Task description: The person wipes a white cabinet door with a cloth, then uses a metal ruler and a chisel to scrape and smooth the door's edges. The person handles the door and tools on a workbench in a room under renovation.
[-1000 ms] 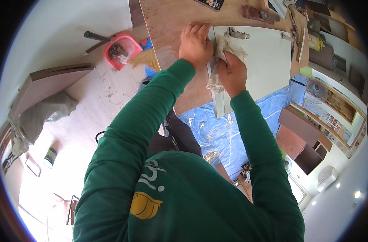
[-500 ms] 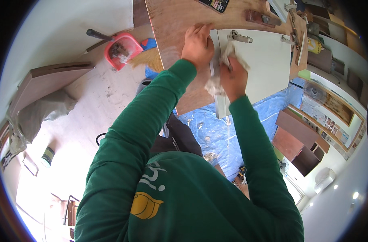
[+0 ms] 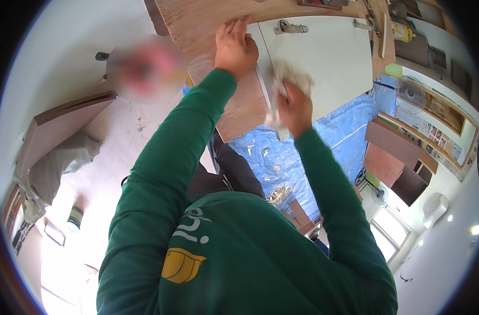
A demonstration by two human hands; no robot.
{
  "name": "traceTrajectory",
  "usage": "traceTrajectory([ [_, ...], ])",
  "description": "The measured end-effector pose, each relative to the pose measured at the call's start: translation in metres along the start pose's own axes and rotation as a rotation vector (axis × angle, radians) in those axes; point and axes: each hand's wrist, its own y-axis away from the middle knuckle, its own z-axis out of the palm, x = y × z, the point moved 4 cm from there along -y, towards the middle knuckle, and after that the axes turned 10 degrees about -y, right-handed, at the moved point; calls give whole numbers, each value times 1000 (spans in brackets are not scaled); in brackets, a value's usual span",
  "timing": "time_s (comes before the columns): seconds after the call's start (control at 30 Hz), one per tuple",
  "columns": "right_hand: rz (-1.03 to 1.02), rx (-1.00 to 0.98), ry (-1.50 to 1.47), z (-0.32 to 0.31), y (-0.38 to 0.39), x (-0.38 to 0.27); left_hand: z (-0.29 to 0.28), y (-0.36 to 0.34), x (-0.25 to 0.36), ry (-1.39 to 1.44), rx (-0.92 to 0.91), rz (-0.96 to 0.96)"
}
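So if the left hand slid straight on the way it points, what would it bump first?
Probably nothing: ahead of the left hand there seems to be just flat wooden tabletop up to the picture's top edge, though depth is hard to judge.

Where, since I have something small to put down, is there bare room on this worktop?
Brown wooden worktop: a bare patch between its left edge and the left hand. White flat panel: bare surface right of the right hand, below the silver metal hinges. Crowded: around the right hand, which holds a crumpled off-white cloth.
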Motion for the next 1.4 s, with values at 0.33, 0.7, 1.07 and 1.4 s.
traceTrajectory([
  [0.33, -52, -2, 18, -18, 60, 19, -2, -3, 2, 49, -27, -42],
  [0.7, -193, 49, -30, 19, -68, -38, -17, -16, 2, 249, -239, -341],
  [1.07, -81, -82, -45, -15, 92, -7, -1, -15, -14, -72, -195, 19],
  [1.4, 9, -22, -20, 1, 61, -14, -2, -15, -17, -114, -202, 48],
])
